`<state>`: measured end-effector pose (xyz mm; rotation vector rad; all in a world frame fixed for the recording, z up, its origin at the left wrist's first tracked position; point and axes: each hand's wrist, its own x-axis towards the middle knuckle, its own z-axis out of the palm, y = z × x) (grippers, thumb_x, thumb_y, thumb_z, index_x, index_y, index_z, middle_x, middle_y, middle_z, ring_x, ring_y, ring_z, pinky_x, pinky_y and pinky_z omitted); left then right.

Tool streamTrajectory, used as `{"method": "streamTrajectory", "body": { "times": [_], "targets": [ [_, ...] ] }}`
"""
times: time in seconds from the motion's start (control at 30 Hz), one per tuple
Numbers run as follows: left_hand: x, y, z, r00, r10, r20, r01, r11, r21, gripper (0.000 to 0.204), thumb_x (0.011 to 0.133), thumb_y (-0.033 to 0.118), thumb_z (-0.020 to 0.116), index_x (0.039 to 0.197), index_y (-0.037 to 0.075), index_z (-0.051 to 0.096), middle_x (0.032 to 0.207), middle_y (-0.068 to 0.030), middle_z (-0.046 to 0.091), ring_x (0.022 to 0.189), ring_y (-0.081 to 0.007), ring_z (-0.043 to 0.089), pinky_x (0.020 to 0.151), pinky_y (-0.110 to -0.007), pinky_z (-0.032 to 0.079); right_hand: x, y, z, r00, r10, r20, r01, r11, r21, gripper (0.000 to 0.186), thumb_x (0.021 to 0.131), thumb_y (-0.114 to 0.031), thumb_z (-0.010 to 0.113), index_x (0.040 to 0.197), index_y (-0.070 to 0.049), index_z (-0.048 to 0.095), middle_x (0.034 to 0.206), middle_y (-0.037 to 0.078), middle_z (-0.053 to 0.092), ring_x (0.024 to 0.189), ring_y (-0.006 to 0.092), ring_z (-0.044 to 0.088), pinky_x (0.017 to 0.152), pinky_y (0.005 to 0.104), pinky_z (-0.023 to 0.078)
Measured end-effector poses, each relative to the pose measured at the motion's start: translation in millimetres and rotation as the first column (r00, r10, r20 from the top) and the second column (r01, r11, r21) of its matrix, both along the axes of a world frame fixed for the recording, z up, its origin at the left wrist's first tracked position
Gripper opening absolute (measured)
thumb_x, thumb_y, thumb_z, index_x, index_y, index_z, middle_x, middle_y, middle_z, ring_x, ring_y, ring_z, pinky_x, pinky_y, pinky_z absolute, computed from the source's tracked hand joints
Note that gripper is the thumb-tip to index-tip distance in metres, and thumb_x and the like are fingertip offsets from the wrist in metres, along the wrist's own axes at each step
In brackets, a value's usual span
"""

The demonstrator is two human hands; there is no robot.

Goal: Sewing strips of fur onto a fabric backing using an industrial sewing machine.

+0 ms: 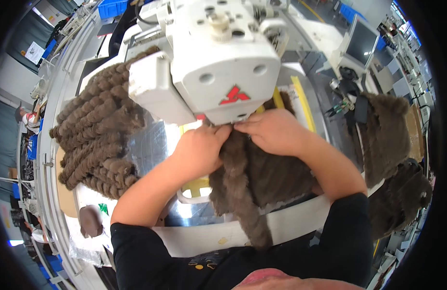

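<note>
A white industrial sewing machine (pixel 228 72) stands in front of me, its head hiding the needle area. Under its near edge, my left hand (pixel 199 147) pinches the top of a long, narrow brown plush strip (pixel 237 186), whose loose end hangs toward my body. To its right a wide brown plush panel (pixel 281 179) lies flat, draping to the table's front edge. My right hand (pixel 276 133) presses its bent fingers onto the plush beside the left fingertips. Both hands' fingertips are partly hidden by the machine head.
Ridged brown plush (pixel 98 125) is heaped at the left. More brown plush pieces (pixel 385 137) hang at the right, near small snips (pixel 340 108) and a screen (pixel 361 43). A dark brown oval piece (pixel 91 221) lies at the lower left. Yellow tape (pixel 303 104) marks the table.
</note>
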<state>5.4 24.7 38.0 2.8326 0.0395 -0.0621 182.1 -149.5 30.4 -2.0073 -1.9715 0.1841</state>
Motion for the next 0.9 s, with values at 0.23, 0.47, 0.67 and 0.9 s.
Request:
{"method": "streamTrajectory", "body": {
  "times": [0.23,0.47,0.67,0.9],
  "targets": [
    [2.4,7.9,11.5,0.995,0.017,-0.096,-0.022,0.998,-0.054,0.067,0.074,0.016,0.077,0.138,0.013,0.056,0.099,-0.0189,0.069,0.101,-0.04,0.066,0.086,-0.049,0.054,-2.4,-0.6,0.6,0.999,0.033,0.04,-0.034,0.999,0.007,0.036,0.088,-0.011,0.058,0.121,-0.008,0.072,0.122,0.006,0.073,0.106,0.0252,0.07,0.084,0.0394,0.058],
    [4.1,0.4,9.2,0.99,0.083,-0.115,-0.082,0.997,0.017,0.069,0.072,0.015,0.076,0.138,0.015,0.057,0.093,-0.0191,0.067,0.094,-0.0402,0.065,0.083,-0.049,0.053,-2.1,-4.0,-8.4,0.998,-0.001,0.059,-0.001,0.999,0.032,0.031,0.09,-0.009,0.056,0.115,-0.006,0.073,0.116,0.005,0.073,0.097,0.0262,0.072,0.078,0.0401,0.058],
    [6.6,3.7,5.6,0.992,0.085,-0.093,-0.082,0.996,0.036,0.073,0.066,0.012,0.076,0.137,0.014,0.059,0.084,-0.0186,0.064,0.086,-0.0398,0.063,0.079,-0.048,0.052,-2.8,-3.2,-15.2,1.0,0.014,-0.002,-0.013,0.98,0.2,0.022,0.089,-0.008,0.055,0.102,-0.006,0.073,0.104,0.005,0.074,0.09,0.0282,0.072,0.071,0.0406,0.058],
    [7.8,4.8,2.1,0.99,0.08,-0.119,-0.073,0.995,0.064,0.073,0.065,0.008,0.073,0.136,0.01,0.057,0.084,-0.0189,0.066,0.086,-0.0412,0.063,0.08,-0.049,0.052,-4.7,-2.8,-12.9,0.999,-0.014,0.034,0.01,0.995,0.099,0.014,0.087,-0.008,0.057,0.088,-0.004,0.071,0.087,0.009,0.073,0.08,0.0313,0.072,0.066,0.0431,0.058]
  ]
}}
